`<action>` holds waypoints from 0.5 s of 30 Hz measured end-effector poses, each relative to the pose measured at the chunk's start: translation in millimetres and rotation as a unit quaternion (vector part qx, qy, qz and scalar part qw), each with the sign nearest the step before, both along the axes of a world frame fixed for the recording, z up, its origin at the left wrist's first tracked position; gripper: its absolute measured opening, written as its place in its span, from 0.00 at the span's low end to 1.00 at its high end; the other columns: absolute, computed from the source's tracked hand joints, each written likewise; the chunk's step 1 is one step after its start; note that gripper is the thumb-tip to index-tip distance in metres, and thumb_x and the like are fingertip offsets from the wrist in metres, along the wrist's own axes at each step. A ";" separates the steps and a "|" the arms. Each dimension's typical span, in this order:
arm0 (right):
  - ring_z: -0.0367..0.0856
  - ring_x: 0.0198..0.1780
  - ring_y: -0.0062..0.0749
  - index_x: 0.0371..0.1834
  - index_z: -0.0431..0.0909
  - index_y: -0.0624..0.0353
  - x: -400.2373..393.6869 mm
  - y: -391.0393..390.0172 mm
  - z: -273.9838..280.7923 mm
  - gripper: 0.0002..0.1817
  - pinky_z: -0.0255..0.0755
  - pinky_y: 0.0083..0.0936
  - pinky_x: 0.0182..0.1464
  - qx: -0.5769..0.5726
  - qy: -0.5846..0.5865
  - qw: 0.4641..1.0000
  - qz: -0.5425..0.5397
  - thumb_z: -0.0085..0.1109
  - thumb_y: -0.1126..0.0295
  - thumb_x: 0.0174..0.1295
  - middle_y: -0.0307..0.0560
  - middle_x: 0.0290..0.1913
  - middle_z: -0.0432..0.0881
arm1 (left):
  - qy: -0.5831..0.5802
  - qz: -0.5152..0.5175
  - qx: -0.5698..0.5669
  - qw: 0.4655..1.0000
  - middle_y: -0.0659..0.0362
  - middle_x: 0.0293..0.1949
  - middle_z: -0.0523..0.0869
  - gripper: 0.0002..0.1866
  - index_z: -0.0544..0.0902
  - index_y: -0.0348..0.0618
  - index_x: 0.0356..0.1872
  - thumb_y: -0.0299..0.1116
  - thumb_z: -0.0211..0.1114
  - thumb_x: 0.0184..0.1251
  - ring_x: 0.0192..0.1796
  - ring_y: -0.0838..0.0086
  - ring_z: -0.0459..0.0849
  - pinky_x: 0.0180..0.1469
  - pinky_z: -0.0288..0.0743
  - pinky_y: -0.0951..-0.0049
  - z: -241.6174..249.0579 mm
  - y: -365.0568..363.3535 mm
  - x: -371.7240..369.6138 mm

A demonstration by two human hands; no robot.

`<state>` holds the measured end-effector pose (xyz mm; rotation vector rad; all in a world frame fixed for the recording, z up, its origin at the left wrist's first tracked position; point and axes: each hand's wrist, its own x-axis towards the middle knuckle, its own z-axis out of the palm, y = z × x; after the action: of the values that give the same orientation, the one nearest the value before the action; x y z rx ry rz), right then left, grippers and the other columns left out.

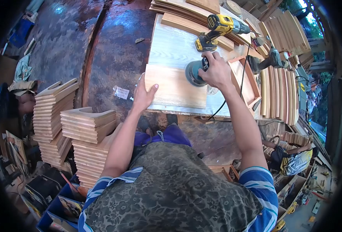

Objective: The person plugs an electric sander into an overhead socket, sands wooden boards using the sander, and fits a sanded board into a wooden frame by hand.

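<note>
A pale, flat wooden board point(175, 91) lies on the worktable, near its front edge. My left hand point(144, 94) grips the board's left edge, thumb on top and fingers along the side, partly hidden. On the board's right part rests a round teal and black orbital sander point(193, 73). My right hand point(217, 71) is wrapped around the sander's top, and a black cord point(222, 108) runs down from that area. Just beyond the sander stands a yellow and black cordless drill point(219, 28) on its battery.
Stacks of cut wooden pieces point(88, 123) rise at the left. Wooden slats point(279, 92), a shallow wooden tray point(243, 81) and another power tool point(269, 60) occupy the right side. Planks point(194, 29) lie at the back. Another person point(294, 158) is low at the right.
</note>
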<state>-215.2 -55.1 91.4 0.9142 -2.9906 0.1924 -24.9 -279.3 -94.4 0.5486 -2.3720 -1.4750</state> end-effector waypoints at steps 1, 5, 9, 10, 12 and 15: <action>0.87 0.55 0.58 0.62 0.80 0.44 0.1 4.7 -1.8 0.28 0.84 0.54 0.53 -0.004 0.010 1.000 -0.003 0.72 0.56 0.56 0.53 0.56 0.84 | -0.001 -0.005 -0.001 1.000 0.37 0.69 0.82 0.39 0.67 0.32 0.80 0.44 0.71 0.77 0.72 0.49 0.82 0.74 0.73 0.55 1.0 -0.1 -0.1; 0.87 0.53 0.58 0.61 0.81 0.45 3.4 10.4 5.5 0.27 0.84 0.52 0.52 0.009 -0.003 1.000 -0.021 0.71 0.56 0.56 0.54 0.55 0.84 | -0.029 -0.007 0.071 0.997 0.33 0.70 0.80 0.43 0.65 0.29 0.80 0.48 0.72 0.76 0.73 0.43 0.80 0.75 0.72 0.51 17.3 1.5 2.8; 0.86 0.55 0.56 0.60 0.81 0.46 43.7 20.0 8.0 0.26 0.84 0.50 0.53 -0.002 -0.004 1.000 0.009 0.73 0.59 0.56 0.53 0.56 0.82 | -0.023 -0.009 0.087 0.996 0.35 0.66 0.83 0.38 0.68 0.32 0.78 0.45 0.71 0.78 0.70 0.44 0.83 0.72 0.75 0.50 23.4 1.2 0.6; 0.85 0.56 0.55 0.60 0.82 0.45 52.6 21.1 10.5 0.26 0.85 0.50 0.52 0.013 -0.023 1.000 0.003 0.74 0.60 0.56 0.53 0.58 0.81 | -0.026 -0.012 0.087 0.996 0.35 0.66 0.83 0.38 0.68 0.32 0.78 0.45 0.71 0.78 0.70 0.44 0.83 0.72 0.75 0.50 23.8 0.2 -0.3; 0.85 0.57 0.55 0.61 0.82 0.45 68.9 27.1 11.4 0.27 0.85 0.50 0.52 0.016 -0.032 0.999 0.009 0.74 0.60 0.56 0.53 0.58 0.81 | -0.027 -0.024 0.087 0.996 0.35 0.66 0.83 0.37 0.68 0.33 0.78 0.45 0.70 0.78 0.70 0.44 0.83 0.71 0.75 0.50 24.4 -1.2 -1.6; 0.84 0.59 0.56 0.63 0.81 0.44 82.5 35.8 11.8 0.28 0.86 0.50 0.52 0.019 -0.044 0.998 0.029 0.74 0.60 0.56 0.54 0.58 0.80 | -0.050 -0.032 0.058 0.997 0.34 0.69 0.81 0.40 0.65 0.33 0.80 0.47 0.70 0.79 0.71 0.44 0.82 0.72 0.74 0.52 24.5 -4.1 -1.7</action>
<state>-132.6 -19.2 103.2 1.0230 -3.0600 0.1820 -26.6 -283.4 -70.0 0.5925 -2.4121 -1.6575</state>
